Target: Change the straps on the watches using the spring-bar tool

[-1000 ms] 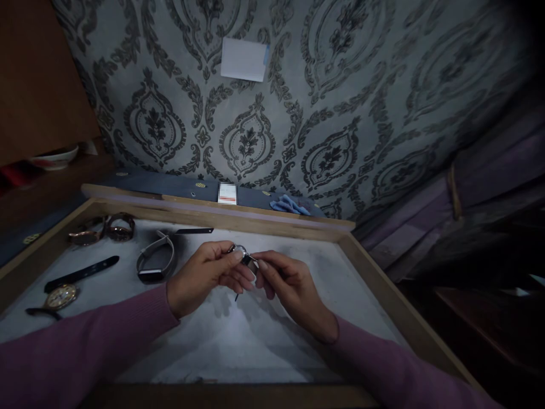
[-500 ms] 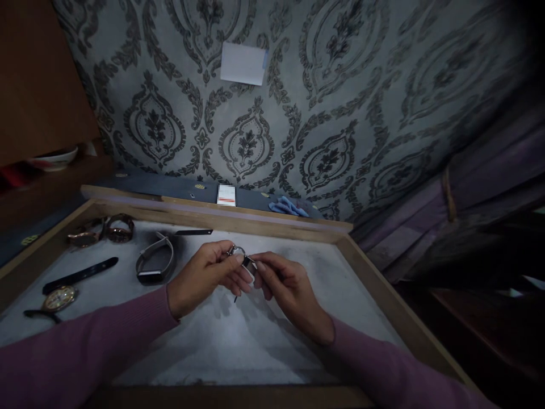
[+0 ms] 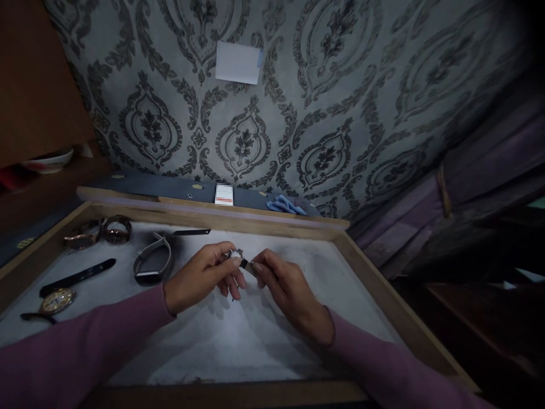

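Between my hands, above the white bottom of a wooden tray, is a wristwatch [image 3: 235, 254] with a silvery case. My left hand [image 3: 208, 275] grips the case, its thumb lying over the dial side. A short dark strap [image 3: 250, 267] runs from the watch toward the right. My right hand [image 3: 289, 287] pinches the free end of this strap between thumb and fingers. A thin dark piece pokes out below my left fingers, too small to make out. Left of my left hand lies a grey-banded watch [image 3: 154, 262], its band forming a loop.
Two dark, rose-toned watches [image 3: 117, 229] and a gold watch [image 3: 57, 301] with a black strap lie at the tray's left. A thin black strip [image 3: 191, 232] is near the back. The wooden rim [image 3: 213, 215] surrounds everything; a phone [image 3: 224, 194] and blue cloth [image 3: 285, 204] sit behind it.
The watch has turned slightly between my hands, and the strap now slants down to the right. My right fingers have shifted a little along it. The whole view has moved slightly.
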`<action>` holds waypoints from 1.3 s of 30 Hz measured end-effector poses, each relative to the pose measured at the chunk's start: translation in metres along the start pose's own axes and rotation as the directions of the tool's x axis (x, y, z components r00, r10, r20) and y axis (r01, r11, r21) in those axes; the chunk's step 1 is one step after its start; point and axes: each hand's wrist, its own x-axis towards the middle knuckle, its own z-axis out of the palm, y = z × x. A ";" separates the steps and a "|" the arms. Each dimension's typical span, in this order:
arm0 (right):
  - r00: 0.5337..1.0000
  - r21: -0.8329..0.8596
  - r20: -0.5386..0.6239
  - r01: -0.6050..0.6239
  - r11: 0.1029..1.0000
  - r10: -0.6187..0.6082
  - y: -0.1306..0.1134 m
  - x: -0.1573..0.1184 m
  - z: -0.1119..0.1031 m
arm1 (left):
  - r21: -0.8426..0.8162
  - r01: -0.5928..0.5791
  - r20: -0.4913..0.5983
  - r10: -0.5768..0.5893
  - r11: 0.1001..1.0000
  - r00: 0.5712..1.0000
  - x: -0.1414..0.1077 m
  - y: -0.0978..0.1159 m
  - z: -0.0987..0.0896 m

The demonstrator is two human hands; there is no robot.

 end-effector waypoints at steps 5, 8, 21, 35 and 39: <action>0.998 -0.068 -0.037 0.043 0.997 -0.046 0.001 0.000 0.003 | 0.045 0.000 0.013 0.000 0.999 1.000 -0.001 0.003 0.000; 0.993 -0.109 -0.073 0.081 0.991 -0.089 0.001 0.002 0.003 | 0.077 -0.011 0.022 0.010 0.997 1.000 -0.001 0.002 0.000; 0.984 0.181 0.161 -0.101 0.978 0.072 -0.001 0.000 0.000 | 0.095 -0.016 0.041 0.012 0.995 0.999 -0.001 0.001 0.001; 0.973 0.037 0.231 -0.021 0.999 0.012 -0.002 0.002 -0.004 | 0.075 -0.020 0.050 0.016 0.997 0.999 0.000 -0.004 -0.001; 0.978 0.096 0.209 -0.010 0.995 -0.011 -0.003 0.003 -0.003 | 0.108 -0.024 0.064 0.017 0.994 0.998 0.000 -0.003 -0.001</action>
